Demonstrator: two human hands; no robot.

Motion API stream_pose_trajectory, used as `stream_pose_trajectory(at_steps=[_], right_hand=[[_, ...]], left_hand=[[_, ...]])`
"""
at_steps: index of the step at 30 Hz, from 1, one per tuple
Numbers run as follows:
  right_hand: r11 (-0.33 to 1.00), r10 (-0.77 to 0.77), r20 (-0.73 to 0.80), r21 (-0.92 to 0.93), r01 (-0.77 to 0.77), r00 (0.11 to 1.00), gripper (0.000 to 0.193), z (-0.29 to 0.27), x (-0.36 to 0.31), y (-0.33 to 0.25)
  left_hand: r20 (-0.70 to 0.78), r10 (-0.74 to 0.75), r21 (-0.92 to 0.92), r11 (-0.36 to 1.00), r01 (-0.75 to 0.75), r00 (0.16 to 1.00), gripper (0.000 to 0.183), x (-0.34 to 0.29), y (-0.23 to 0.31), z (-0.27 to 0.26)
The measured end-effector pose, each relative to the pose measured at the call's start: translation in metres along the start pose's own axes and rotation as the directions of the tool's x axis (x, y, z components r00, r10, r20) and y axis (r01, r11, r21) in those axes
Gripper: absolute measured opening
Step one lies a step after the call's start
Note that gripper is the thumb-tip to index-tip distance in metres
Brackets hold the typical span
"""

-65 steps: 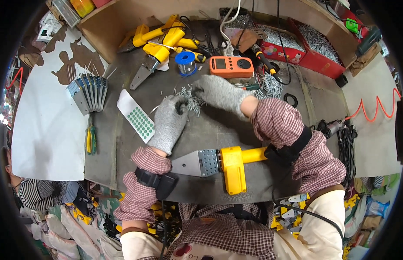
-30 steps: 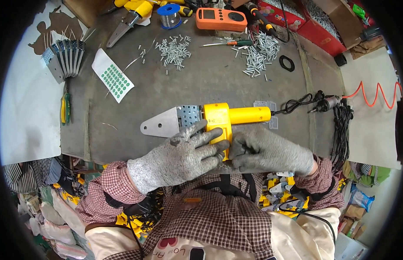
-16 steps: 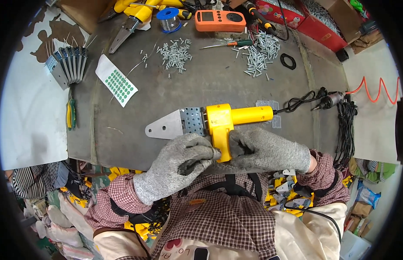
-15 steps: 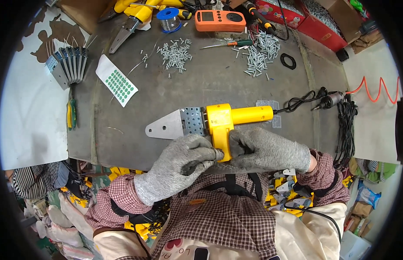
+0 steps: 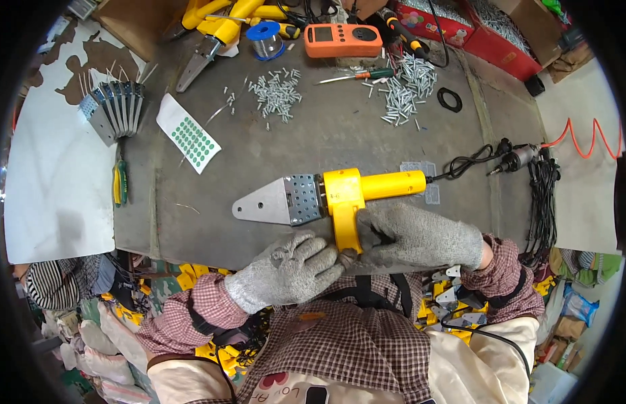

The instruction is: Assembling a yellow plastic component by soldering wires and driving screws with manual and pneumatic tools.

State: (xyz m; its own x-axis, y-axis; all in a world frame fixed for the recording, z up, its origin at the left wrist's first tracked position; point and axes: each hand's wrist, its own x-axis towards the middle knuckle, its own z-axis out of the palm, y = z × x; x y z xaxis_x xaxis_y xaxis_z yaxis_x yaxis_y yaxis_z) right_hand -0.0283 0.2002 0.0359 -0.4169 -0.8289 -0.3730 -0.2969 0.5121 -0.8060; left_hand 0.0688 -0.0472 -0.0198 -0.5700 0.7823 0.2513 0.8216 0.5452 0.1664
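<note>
Fingers (image 5: 320, 259) of two gloved hands (image 5: 424, 237) touch one yellow tool (image 5: 343, 192).

The left forearm (image 5: 183, 314) and right forearm (image 5: 510, 283), both in checked fabric, angle inward from the lower edge. The left hand (image 5: 291, 269), grey-gloved, lies back upward, fingers bent and directed right. The right hand (image 5: 424, 239), likewise gloved, points left with fingers curled, skin visible at the right wrist (image 5: 487, 255).
</note>
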Motion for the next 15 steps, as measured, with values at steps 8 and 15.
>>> stream_pose_trajectory(at_steps=[8,15], right_hand=[[0.796,-0.396,-0.367,-0.595,0.115,0.842,0.029,-0.080,0.167,0.026],[0.801,-0.379,-0.413,-0.594,0.071,0.828,0.022,-0.082,0.212,0.024]], left_hand=[[-0.176,-0.771,-0.148,0.635,0.758,0.612,0.064,0.026,-0.159,-0.009],[-0.213,-0.803,-0.351,0.595,0.723,0.557,0.018,0.043,-0.182,0.010]])
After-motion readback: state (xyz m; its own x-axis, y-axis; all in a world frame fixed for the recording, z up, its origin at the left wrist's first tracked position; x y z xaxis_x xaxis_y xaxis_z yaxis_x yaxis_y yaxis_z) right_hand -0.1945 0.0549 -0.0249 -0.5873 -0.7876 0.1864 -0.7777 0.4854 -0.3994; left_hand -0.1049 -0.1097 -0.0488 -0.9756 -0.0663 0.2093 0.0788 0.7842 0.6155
